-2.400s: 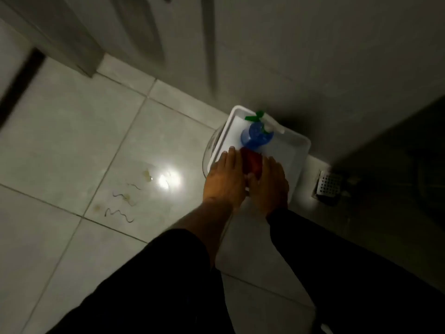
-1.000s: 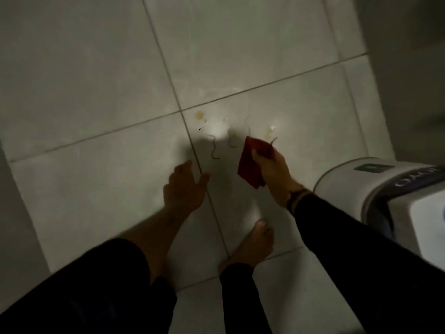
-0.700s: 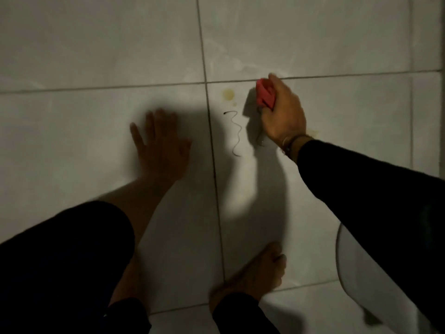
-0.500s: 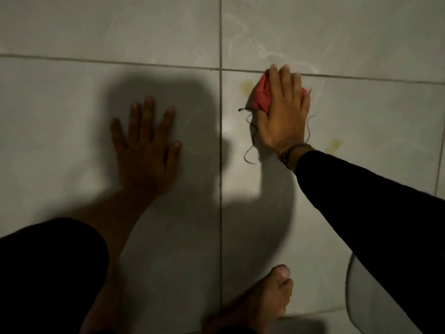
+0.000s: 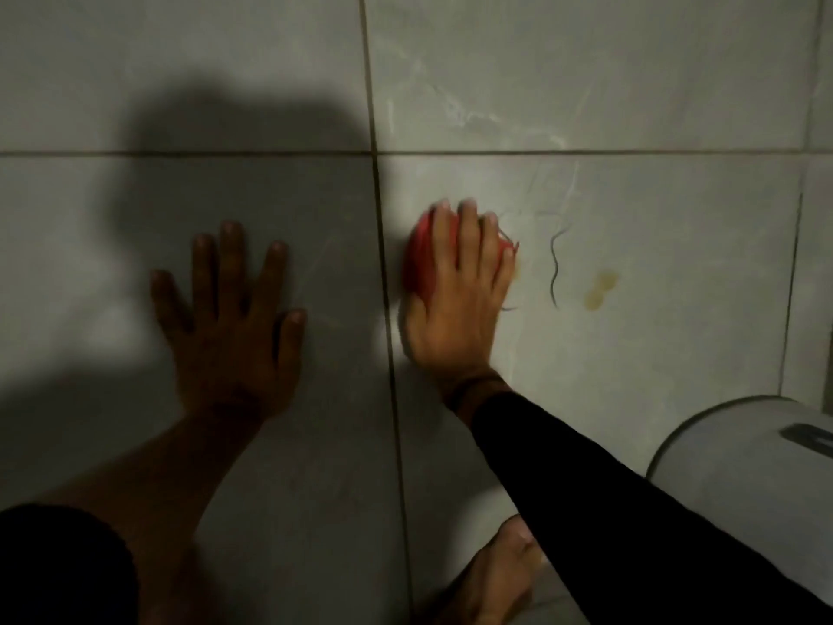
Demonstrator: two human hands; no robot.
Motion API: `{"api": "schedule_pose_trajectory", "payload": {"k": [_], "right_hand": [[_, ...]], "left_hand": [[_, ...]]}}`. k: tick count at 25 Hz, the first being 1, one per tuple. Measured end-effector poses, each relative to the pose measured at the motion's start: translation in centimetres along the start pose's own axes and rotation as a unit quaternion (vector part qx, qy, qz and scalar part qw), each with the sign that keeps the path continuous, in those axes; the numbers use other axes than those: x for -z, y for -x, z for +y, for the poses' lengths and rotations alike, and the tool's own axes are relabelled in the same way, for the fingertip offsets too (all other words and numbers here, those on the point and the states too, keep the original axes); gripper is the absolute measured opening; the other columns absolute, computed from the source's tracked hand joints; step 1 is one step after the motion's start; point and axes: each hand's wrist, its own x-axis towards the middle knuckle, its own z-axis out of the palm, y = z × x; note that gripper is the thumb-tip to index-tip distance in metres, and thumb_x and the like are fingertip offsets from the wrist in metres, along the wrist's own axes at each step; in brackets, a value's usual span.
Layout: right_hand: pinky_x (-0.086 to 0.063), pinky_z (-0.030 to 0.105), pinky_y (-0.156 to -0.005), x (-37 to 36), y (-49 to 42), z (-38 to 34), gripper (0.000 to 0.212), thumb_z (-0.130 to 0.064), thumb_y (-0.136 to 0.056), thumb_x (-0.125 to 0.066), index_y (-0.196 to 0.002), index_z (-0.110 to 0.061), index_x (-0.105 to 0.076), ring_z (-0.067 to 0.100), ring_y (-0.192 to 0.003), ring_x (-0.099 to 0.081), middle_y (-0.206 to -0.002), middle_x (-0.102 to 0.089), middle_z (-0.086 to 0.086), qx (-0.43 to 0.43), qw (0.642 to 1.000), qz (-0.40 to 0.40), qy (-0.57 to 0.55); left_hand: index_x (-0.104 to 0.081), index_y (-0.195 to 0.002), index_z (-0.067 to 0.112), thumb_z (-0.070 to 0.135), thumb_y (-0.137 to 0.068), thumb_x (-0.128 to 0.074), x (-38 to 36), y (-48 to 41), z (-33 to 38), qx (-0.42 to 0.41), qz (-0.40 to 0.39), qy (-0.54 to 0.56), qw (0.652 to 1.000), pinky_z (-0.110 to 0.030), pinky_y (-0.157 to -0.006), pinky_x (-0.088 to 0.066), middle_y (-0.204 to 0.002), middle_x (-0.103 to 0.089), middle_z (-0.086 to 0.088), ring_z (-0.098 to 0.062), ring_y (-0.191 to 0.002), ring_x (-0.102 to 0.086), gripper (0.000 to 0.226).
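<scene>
My right hand (image 5: pixel 455 290) presses a red cloth (image 5: pixel 417 263) flat against the grey tiled floor (image 5: pixel 631 106), just right of a vertical grout line. Only the cloth's left edge and a sliver at the right show from under my fingers, which lie straight over it. A dark wavy strand (image 5: pixel 555 268) and a yellowish stain (image 5: pixel 599 288) lie on the tile right of the cloth. My left hand (image 5: pixel 230 318) rests flat with spread fingers on the neighbouring tile to the left, in shadow.
A white rounded appliance or bin (image 5: pixel 739 444) stands at the right edge. My bare foot (image 5: pixel 491 579) is planted at the bottom centre. A tile step or wall base runs along the far right. A head shadow falls over the upper left tiles.
My right hand has slid the red cloth down and left across the tile, off the yellow stains and strands. The left hand stays planted on the floor. The view has shifted slightly.
</scene>
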Motion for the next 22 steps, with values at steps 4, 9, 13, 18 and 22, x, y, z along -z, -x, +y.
{"api": "schedule_pose_trajectory", "payload": {"k": [4, 9, 13, 18, 22], "right_hand": [[-0.014, 0.066, -0.13, -1.7, 7.7, -1.3, 0.088, -0.043, -0.09, -0.058, -0.169, -0.024, -0.023, 0.04, -0.165, -0.016, -0.178, -0.022, 0.013, 0.123, 0.991, -0.047, -0.037], [-0.016, 0.069, -0.129, 0.5, 7.3, 9.9, 0.079, -0.038, -0.094, -0.041, -0.168, -0.021, -0.018, 0.038, -0.165, -0.012, -0.179, -0.015, 0.014, -0.091, 0.995, -0.026, -0.013], [-0.007, 0.064, -0.133, 0.7, 4.6, 10.5, 0.088, -0.041, -0.091, -0.043, -0.169, -0.019, -0.01, 0.037, -0.166, -0.009, -0.18, -0.013, 0.011, -0.134, 0.99, 0.006, -0.042], [-0.004, 0.061, -0.134, 3.4, 3.2, 15.2, 0.092, -0.038, -0.087, -0.046, -0.17, -0.013, -0.016, 0.038, -0.167, -0.007, -0.18, -0.012, 0.014, -0.303, 0.948, 0.016, -0.1], [0.0, 0.058, -0.132, 3.1, -4.7, 11.8, 0.094, -0.045, -0.084, -0.042, -0.17, -0.015, -0.019, 0.04, -0.166, -0.01, -0.179, -0.017, 0.014, -0.19, 0.978, 0.05, -0.066]], "left_hand": [[-0.005, -0.175, 0.04, 0.056, -0.105, -0.033, -0.1, -0.1, -0.2, 0.005, -0.012, 0.014, 1.0, -0.069, -0.13, 0.0, -0.186, -0.002, -0.008, -0.037, -0.171, -0.004, 0.077], [-0.01, -0.176, 0.038, 0.058, -0.105, -0.028, -0.5, -0.1, -0.4, 0.005, -0.019, 0.011, 1.0, -0.062, -0.13, 0.012, -0.186, 0.008, -0.002, -0.033, -0.172, 0.004, 0.076], [-0.005, -0.175, 0.04, 0.06, -0.105, -0.025, -0.5, -0.1, -0.4, 0.001, -0.023, 0.021, 1.0, -0.067, -0.129, 0.008, -0.186, 0.011, 0.0, -0.033, -0.172, 0.005, 0.076], [-0.005, -0.175, 0.04, 0.059, -0.104, -0.027, -0.8, 0.2, -0.7, 0.003, -0.018, 0.032, 0.999, -0.077, -0.127, -0.006, -0.186, 0.006, -0.002, -0.027, -0.172, 0.01, 0.076], [-0.003, -0.174, 0.041, 0.058, -0.104, -0.029, -0.9, 0.1, -0.5, -0.001, -0.016, 0.032, 0.999, -0.077, -0.127, -0.008, -0.186, 0.005, -0.001, -0.024, -0.171, 0.011, 0.077]]}}
